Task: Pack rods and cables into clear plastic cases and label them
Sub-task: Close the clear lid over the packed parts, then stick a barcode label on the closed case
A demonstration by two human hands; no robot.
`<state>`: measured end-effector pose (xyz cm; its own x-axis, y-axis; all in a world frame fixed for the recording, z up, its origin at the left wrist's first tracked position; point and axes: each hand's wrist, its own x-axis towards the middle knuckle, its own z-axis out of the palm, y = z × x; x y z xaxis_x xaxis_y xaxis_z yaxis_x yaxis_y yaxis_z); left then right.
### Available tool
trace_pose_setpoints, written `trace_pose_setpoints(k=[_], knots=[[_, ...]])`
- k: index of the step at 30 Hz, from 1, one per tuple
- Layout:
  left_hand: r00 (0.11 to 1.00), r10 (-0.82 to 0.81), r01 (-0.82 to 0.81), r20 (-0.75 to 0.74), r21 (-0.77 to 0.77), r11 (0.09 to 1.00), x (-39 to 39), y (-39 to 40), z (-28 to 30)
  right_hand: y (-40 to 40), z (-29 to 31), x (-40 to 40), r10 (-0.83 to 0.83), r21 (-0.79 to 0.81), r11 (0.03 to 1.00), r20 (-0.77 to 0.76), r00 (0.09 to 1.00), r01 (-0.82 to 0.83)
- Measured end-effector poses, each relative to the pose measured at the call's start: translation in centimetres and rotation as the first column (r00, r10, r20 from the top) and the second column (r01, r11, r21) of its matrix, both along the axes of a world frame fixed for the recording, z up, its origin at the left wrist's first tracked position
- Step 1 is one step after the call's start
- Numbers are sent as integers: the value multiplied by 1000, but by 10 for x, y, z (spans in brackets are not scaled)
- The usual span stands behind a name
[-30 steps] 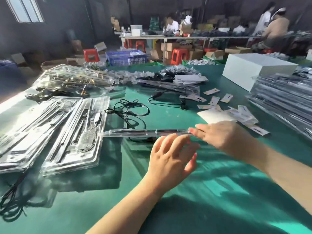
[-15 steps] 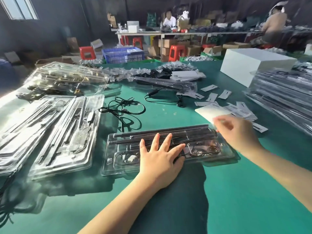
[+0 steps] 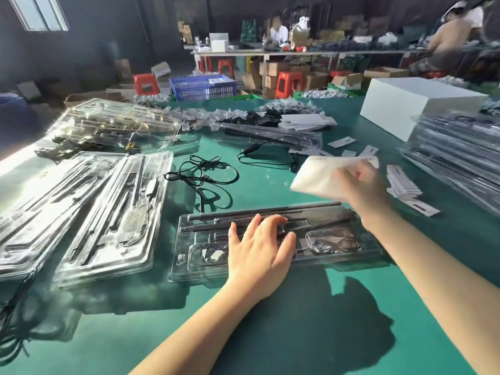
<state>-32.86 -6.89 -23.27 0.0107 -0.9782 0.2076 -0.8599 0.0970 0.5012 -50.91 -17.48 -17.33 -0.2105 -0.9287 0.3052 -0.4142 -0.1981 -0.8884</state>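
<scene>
A clear plastic case [image 3: 338,255] lies flat on the green table in front of me, with black rods [image 3: 270,209] along its far side and a coiled cable [image 3: 335,243] in a pocket. My left hand [image 3: 259,250] rests flat on the case's middle, fingers spread. My right hand [image 3: 362,185] is raised above the case's right end and holds a white sheet [image 3: 316,174], blurred by motion. A loose black cable [image 3: 205,174] lies beyond the case.
Filled clear cases [image 3: 113,220] are spread at the left. A stack of cases [image 3: 460,158] stands at the right, with small white labels [image 3: 405,185] beside it. A white box [image 3: 419,104] sits at the back right. People work at a far table.
The case went from on edge to flat on the table under my left hand. My right hand left the case, reached to the white sheet and lifted it.
</scene>
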Motion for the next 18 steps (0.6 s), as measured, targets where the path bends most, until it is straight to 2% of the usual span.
trace_pose_setpoints(k=[1, 3, 5, 7, 9, 10, 12, 14, 16, 18], knots=[[993, 32, -35, -117, -25, 999, 0, 0, 4, 16, -6, 6, 55, -32, 998, -28, 998, -56], [970, 75, -94, -230, -74, 993, 1, 0, 7, 42, -24, 16, 133, -51, 990, -29, 991, -135], [958, 74, -118, -275, -147, 982, 2, 1, 8, 61, -35, 22, 241, -17, 970, 120, 963, -241], [964, 32, -90, -265, -209, 974, 3, 4, 11, 71, -38, 23, 360, 36, 924, 252, 898, -380], [988, -14, -29, -151, -276, 961, 4, 4, 9, 75, -42, 22, 431, 55, 884, 294, 853, -465], [991, -33, -7, -126, -306, 952, 4, 4, 7, 76, -45, 22, 426, 75, 886, 263, 866, -458], [977, -92, 18, -195, -352, 936, 4, 3, 6, 76, -47, 23, 354, 179, 913, 100, 930, -367], [956, -159, 49, -245, -402, 914, 3, 5, 8, 71, -46, 24, 226, 273, 939, -32, 974, -209], [938, -205, 59, -278, -455, 888, 1, 5, 10, 64, -49, 18, 143, 293, 947, -25, 989, -129], [935, -195, 26, -295, -494, 869, 2, 3, 11, 62, -48, 17, 176, 267, 949, -3, 984, -169]])
